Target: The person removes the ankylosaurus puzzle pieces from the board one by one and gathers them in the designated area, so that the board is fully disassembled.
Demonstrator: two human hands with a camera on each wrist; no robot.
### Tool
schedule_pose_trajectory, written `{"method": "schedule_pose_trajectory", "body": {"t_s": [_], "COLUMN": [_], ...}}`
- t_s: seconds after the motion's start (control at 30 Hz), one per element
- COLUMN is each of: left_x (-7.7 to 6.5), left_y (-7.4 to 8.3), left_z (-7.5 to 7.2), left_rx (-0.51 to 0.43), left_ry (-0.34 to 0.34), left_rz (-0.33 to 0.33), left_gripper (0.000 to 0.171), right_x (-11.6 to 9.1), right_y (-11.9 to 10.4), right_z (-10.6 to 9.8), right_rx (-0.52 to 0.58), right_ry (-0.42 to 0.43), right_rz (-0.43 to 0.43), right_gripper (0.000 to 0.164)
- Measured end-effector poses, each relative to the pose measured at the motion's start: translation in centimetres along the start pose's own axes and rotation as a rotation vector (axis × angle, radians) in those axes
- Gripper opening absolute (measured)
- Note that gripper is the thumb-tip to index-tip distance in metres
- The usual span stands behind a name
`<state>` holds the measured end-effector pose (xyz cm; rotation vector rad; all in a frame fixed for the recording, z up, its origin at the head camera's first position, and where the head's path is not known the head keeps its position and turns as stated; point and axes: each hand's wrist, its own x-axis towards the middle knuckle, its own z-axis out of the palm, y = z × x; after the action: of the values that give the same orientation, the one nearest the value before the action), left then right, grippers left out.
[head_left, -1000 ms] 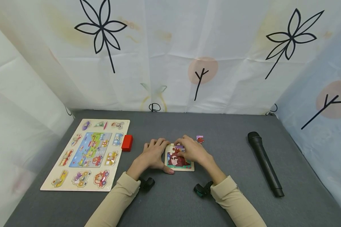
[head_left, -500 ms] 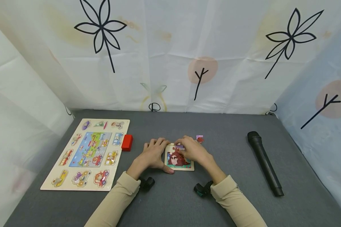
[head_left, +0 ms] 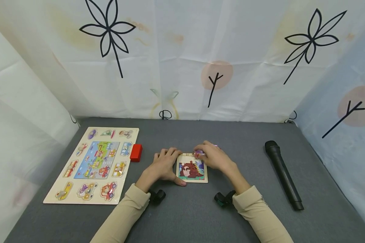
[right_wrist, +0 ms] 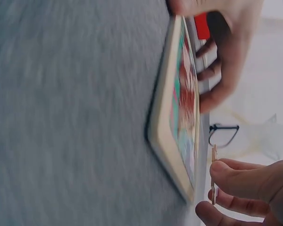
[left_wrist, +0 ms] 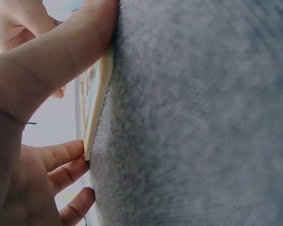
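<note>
A small wooden jigsaw puzzle tray [head_left: 186, 158] lies flat on the table, a brown animal picture filling its lower part and bare wood showing in its upper part. My left hand [head_left: 165, 165] holds it by the left side, thumb at the near corner and fingertips against the far edge, as the left wrist view also shows. Over the tray's far right corner, my right hand [head_left: 213, 157] pinches a purple and red jigsaw piece [head_left: 198, 153]. In the right wrist view this thin piece [right_wrist: 214, 153] stands edge-on between thumb and fingers, raised off the tray.
A large wooden peg puzzle board [head_left: 68, 168] with vehicle shapes lies at left, a red block [head_left: 136, 153] by its right edge. A black microphone [head_left: 284, 175] lies at right. Another loose piece is mostly hidden behind my right hand. A white curtain [head_left: 182, 67] hangs behind the table.
My right hand has lifted the purple and red jigsaw piece from the tray and moved right with it, baring wood there. My left hand has stayed in place.
</note>
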<state>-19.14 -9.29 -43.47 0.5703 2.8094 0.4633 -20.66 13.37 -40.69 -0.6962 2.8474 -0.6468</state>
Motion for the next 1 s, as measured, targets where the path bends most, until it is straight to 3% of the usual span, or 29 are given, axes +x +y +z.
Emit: {"method": "schedule_pose_trajectory", "body": {"t_s": [0.53,1.0], "left_x": [0.0,-0.1], "left_y": [0.0,-0.1], "left_z": [0.1,0.0], "left_rx": [-0.011,-0.008], "left_ry": [0.001,0.009], "left_rz": [0.002,0.006], "left_gripper": [0.117,0.116], "right_x": [-1.3,-1.7], "right_y": [4.9,7.6], "right_z": [-3.4,-3.9], "right_rx": [-0.080,-0.108], "right_ry": [0.049,0.035], "right_rz": [0.065,0.159], "right_gripper": [0.031,0.029]}}
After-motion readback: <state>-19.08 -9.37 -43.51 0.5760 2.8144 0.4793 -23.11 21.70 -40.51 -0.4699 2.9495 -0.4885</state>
